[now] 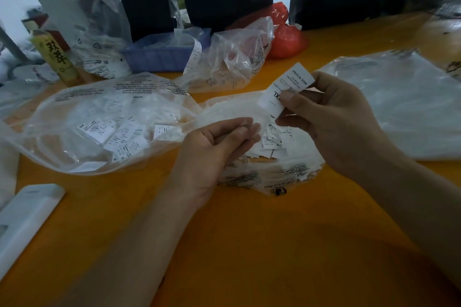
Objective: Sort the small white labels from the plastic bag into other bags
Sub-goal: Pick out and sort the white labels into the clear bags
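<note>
From the head camera, the right hand (331, 119) is raised above the yellow counter (249, 244) and pinches a small white label (285, 90) between thumb and fingers; the label stands tilted, with printed text and "XL" readable on it. The left hand (219, 147) hovers lower, palm up, its fingers loosely curled and holding nothing, its fingertips just beside the mouth of the middle plastic bag (269, 174). That bag lies flat on the counter beneath both hands, with a heap of loose labels (272, 142) spilling at its opening. To the left lies a second clear bag (99, 127), puffed up and holding more printed labels. Farther back stand another crumpled clear bag (234, 57), a blue tray (159, 56), a red bag (284, 35) and a yellow-green bottle (56, 57). A large flat bag (404, 102) lies to the right, and a white flat device (25, 222) sits at the near left edge.
</note>
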Motion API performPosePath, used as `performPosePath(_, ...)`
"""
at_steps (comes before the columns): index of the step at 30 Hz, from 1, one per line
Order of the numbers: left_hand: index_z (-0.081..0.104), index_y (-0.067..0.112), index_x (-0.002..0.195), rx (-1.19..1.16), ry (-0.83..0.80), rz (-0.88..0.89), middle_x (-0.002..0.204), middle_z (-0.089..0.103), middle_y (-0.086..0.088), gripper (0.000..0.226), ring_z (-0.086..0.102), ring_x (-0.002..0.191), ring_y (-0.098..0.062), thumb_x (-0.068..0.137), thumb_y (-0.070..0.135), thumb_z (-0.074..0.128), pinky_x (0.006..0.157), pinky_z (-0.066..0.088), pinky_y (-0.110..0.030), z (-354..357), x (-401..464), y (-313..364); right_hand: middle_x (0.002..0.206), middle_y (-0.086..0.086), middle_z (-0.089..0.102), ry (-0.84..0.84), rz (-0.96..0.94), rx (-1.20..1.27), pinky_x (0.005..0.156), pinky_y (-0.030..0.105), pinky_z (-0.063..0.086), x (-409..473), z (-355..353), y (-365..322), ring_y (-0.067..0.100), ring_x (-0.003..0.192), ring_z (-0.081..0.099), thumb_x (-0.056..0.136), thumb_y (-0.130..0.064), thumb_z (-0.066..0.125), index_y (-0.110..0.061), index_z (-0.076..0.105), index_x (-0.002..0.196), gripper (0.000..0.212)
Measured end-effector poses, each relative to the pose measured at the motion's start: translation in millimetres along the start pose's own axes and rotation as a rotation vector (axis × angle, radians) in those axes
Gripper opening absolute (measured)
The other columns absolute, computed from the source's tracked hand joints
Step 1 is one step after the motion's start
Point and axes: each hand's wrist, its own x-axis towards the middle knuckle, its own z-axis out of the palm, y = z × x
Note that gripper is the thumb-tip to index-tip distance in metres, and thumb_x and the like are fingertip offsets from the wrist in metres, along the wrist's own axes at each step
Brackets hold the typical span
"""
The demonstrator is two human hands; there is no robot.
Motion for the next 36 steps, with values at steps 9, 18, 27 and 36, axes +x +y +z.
performPosePath(9, 0.084, 0.012, 0.099, 0.008, -0.027, -0.025, 0.109, 0.080, -0.018, 0.023, 0.078, 0.106, -0.028, 0.077, 0.016, 0.078, 0.087, 0.061, -0.023, 4.1, -2.8, 2.2, 0.094, -0.009, 0.079, -0.026, -0.076, -0.330, 0.082, 0.027, 0.055, -4.7, 4.7, 2.7, 0.006, 0.089, 0.074, 0.095, -0.021, 0.071, -0.021, 0.066, 0.101, 0.008)
performPosePath(18, 0.081, 0.006, 0.105, -0.020, -0.008, -0.041, 0.109, 0.079, -0.019, 0.025, 0.078, 0.106, -0.029, 0.082, 0.011, 0.074, 0.086, 0.061, -0.024, 2.1, -1.8, 3.3, 0.093, -0.009, 0.079, -0.013, -0.098, -0.341, 0.083, 0.029, 0.053, -4.3, 3.4, 1.4, 0.007, 0.092, 0.074, 0.094, -0.022, 0.072, -0.019, 0.067, 0.103, 0.011)
performPosePath(27, 0.083, 0.008, 0.097, -0.050, 0.012, -0.052, 0.106, 0.080, -0.020, 0.020, 0.079, 0.102, -0.030, 0.078, 0.012, 0.076, 0.083, 0.062, -0.024, 3.3, -1.8, 3.3, 0.090, -0.010, 0.079, -0.068, -0.073, -0.377, 0.083, 0.032, 0.053, -5.3, 5.4, 5.6, 0.006, 0.090, 0.074, 0.093, -0.022, 0.072, -0.021, 0.064, 0.096, 0.009)
performPosePath(36, 0.081, 0.007, 0.104, -0.012, -0.004, -0.051, 0.107, 0.080, -0.019, 0.025, 0.078, 0.104, -0.028, 0.081, 0.012, 0.074, 0.084, 0.061, -0.023, 2.6, -2.6, 3.0, 0.094, -0.005, 0.079, -0.060, -0.126, -0.318, 0.085, 0.031, 0.053, -5.5, 4.1, 5.9, 0.009, 0.092, 0.074, 0.095, -0.020, 0.071, -0.022, 0.065, 0.099, 0.008)
